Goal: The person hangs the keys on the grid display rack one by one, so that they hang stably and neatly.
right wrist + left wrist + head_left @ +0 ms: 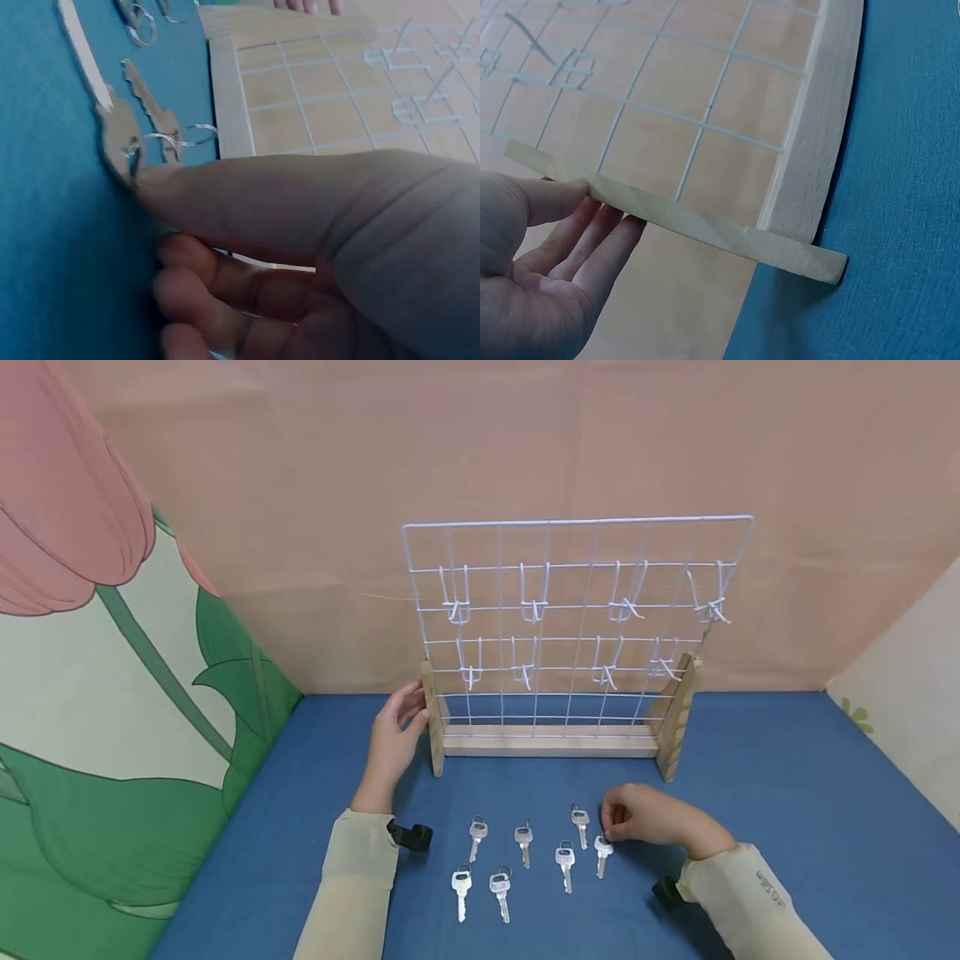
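Note:
A white wire grid rack [577, 518] with several double hooks stands upright on a wooden base [551, 746]. My left hand [397, 731] holds the rack's left wooden side board [705, 229], thumb and fingertips against it. On the blue cloth in front of the rack, my right hand [652, 817] is at the rightmost silver key [603, 846]. Its thumb and a finger pinch that key at the ring end, and the thumb hides part of the ring in the right wrist view. Close by lies another key [580, 821] with a ring.
Several more keys with rings, among them a key [461, 883] at the front left, lie spread on the blue cloth [300, 827]. Behind the rack rises a tan backdrop [300, 527]. A flower-patterned panel [172, 693] stands to the left and a pale wall [915, 693] to the right.

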Available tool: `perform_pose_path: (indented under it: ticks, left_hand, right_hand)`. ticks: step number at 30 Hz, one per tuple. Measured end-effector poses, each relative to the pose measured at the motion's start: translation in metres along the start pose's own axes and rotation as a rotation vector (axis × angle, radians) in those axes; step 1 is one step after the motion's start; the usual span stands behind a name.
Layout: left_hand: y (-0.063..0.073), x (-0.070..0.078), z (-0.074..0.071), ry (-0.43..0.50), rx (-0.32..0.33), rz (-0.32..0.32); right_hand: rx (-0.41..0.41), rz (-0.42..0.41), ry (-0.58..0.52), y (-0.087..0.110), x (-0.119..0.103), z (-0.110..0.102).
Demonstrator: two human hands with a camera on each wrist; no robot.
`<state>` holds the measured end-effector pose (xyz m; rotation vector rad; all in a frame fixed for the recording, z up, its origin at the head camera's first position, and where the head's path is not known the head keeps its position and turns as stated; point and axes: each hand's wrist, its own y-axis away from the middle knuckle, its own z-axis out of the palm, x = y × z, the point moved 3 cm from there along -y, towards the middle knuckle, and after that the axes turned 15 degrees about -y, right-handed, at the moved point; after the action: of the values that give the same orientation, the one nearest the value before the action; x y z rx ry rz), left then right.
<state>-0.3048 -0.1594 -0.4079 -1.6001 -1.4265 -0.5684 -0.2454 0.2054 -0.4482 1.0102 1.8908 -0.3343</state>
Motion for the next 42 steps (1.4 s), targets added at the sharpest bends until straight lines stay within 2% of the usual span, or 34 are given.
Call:
perform_pose_path:
  ticks: [7,12,16,26,29,34,37,42]
  left_hand:
    - [0.003,-0.003,-0.002,0.004,0.002,-0.016]
    - [0.000,0.000,-0.002,-0.006,0.009,0.017]
    - [0.000,0.001,-0.005,-0.029,0.021,0.018]
    - [-0.001,0.002,-0.007,-0.061,0.059,0.028]
    - [-0.001,0.003,-0.006,-0.058,0.062,0.031]
    - [-0.001,0.005,-0.001,-0.045,0.049,0.036]
    - [-0.001,0.005,0.001,-0.040,0.048,0.037]
    - [0.001,0.006,0.002,-0.033,0.054,0.037]
  right_hand:
    - [-0.051,-0.003,-0.040,0.001,-0.002,0.000]
    - [0.002,-0.070,-0.014,0.003,-0.008,-0.005]
    - [0.127,-0.178,0.048,0.003,-0.015,-0.014]
    - [0.466,-0.345,0.085,0.007,-0.029,-0.029]
    - [0.531,-0.388,0.018,0.010,-0.033,-0.031]
    - [0.613,-0.404,-0.092,0.020,-0.037,-0.039]
    - [0.669,-0.434,-0.129,0.028,-0.041,-0.050]
    - [0.742,-0.532,-0.207,0.038,-0.049,-0.071]
